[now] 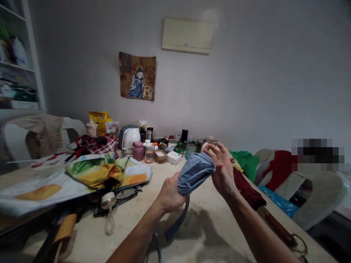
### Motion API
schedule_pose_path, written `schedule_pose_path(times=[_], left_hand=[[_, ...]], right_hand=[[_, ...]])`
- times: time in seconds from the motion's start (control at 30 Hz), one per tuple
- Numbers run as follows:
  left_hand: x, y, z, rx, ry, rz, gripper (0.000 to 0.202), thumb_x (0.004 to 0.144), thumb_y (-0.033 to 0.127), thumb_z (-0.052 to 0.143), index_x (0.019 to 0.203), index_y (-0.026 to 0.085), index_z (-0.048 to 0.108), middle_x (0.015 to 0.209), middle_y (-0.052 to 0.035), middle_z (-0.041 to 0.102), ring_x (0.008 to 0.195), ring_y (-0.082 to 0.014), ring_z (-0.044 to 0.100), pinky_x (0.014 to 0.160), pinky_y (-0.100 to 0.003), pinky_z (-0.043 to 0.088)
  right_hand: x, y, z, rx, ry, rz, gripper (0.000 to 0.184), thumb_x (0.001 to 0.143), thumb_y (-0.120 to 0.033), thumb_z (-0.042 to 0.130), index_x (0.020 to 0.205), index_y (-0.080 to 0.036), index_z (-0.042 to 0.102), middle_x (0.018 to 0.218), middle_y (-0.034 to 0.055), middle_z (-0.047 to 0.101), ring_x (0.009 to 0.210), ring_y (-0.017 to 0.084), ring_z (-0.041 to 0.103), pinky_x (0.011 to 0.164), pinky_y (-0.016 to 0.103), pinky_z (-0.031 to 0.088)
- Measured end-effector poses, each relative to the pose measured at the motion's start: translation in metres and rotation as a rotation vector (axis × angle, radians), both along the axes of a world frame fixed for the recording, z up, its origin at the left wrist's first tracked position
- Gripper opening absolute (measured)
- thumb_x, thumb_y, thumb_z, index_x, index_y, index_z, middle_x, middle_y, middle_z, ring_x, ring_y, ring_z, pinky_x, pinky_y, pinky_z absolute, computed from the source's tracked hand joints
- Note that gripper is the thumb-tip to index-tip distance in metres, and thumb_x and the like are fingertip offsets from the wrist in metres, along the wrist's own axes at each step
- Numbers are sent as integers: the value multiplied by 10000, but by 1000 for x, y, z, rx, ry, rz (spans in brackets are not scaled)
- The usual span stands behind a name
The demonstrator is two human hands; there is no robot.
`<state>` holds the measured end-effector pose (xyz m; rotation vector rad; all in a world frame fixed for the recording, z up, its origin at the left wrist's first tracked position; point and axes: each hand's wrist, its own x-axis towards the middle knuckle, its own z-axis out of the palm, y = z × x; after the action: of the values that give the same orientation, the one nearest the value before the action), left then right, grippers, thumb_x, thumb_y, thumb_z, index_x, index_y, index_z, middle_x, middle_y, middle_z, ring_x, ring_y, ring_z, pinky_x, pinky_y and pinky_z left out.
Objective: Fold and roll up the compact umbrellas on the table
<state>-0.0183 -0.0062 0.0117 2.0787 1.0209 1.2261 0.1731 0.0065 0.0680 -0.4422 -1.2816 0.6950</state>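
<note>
A blue-grey folded umbrella (195, 172) is held up over the table, tilted with its far end to the right. My left hand (171, 195) is closed around its lower left part. At the upper right end is my right hand (222, 170), its fingers spread and its palm side against the fabric. A blue strap (179, 221) hangs below my left hand. To the left lies a loosely folded umbrella (93, 171) in white, green and yellow. A dark red umbrella (248, 188) with a brown wooden handle (279, 226) rests along the right side.
A white kettle (131, 140), a pink jar (138, 151), bottles and small boxes (173, 157) line the back of the table (203, 237). At front left are a wooden handle (65, 227) and a white handle with a cord (108, 201). Chairs (326, 197) flank the table; another person sits right.
</note>
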Motion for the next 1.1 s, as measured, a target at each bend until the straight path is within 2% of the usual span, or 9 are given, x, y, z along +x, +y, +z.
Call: schedule_pose_path(times=[0.13, 0.27, 0.4, 0.53, 0.67, 0.8, 0.9, 1.0, 1.1], left_hand=[[-1, -4, 6, -122, -163, -260, 254, 595, 160, 654, 830, 154, 560, 741, 17, 576, 663, -116, 486, 622, -227, 414], [0, -3, 4, -289, -181, -505, 290, 533, 158, 721, 761, 146, 542, 666, 47, 517, 601, -86, 421, 574, -220, 383], [-7, 6, -6, -492, -236, -598, 355, 475, 161, 779, 775, 129, 592, 670, 31, 542, 609, -101, 475, 577, -233, 411], [-12, 16, -15, -616, -377, -630, 510, 418, 198, 843, 882, 118, 648, 736, -20, 624, 647, -151, 576, 604, -275, 479], [-13, 21, -18, -673, -442, -623, 516, 447, 276, 866, 887, 99, 664, 717, -60, 664, 586, -174, 607, 554, -293, 503], [-16, 23, -27, -650, -571, -663, 508, 434, 211, 862, 897, 85, 697, 707, -58, 672, 611, -142, 602, 548, -214, 484], [-19, 25, -40, -741, -667, -989, 592, 522, 290, 814, 1064, 87, 689, 670, -44, 655, 488, -122, 561, 432, -200, 443], [-17, 25, -47, -751, -800, -1315, 627, 619, 372, 742, 1184, 116, 651, 709, -38, 650, 386, -91, 498, 346, -190, 379], [-12, 22, -45, -743, -883, -1422, 614, 681, 380, 695, 1231, 117, 629, 767, -52, 659, 399, -71, 496, 368, -175, 373]], right_hand=[[1, -5, -23, -102, -95, 155, 1183, 484, -709, 809, 1454, -310, 260, 1373, 178, 489, 1207, 341, 556, 908, 491, 502], [-15, -19, -23, -187, -155, 346, 1072, 524, -578, 854, 1428, -295, 352, 1111, 114, 657, 978, 304, 661, 815, 465, 539], [-29, -26, -1, -126, -43, 306, 1100, 511, -346, 903, 1452, -297, 336, 936, 36, 672, 830, 217, 658, 782, 370, 541], [-39, -20, 6, -76, -72, 287, 1178, 529, -326, 901, 1497, -316, 230, 969, 29, 672, 843, 197, 653, 780, 348, 535], [-56, -14, -2, -58, -43, 31, 1123, 588, -334, 878, 1500, -263, 226, 1123, 73, 651, 1016, 215, 628, 953, 377, 477], [-58, -9, 12, -142, 5, 20, 935, 665, -560, 781, 1429, -235, 351, 1238, 122, 600, 1132, 252, 581, 1007, 412, 442], [-46, -10, 29, -26, 54, 152, 792, 701, -676, 686, 1331, -271, 432, 1238, 113, 586, 1091, 243, 591, 906, 391, 501], [-32, -15, 34, 108, -37, 19, 496, 730, -529, 750, 1115, -260, 593, 1081, 60, 619, 957, 179, 598, 809, 302, 507], [-26, -23, 26, 165, -213, -37, 202, 811, -381, 714, 909, -218, 645, 858, 20, 604, 748, 123, 568, 683, 258, 485]])
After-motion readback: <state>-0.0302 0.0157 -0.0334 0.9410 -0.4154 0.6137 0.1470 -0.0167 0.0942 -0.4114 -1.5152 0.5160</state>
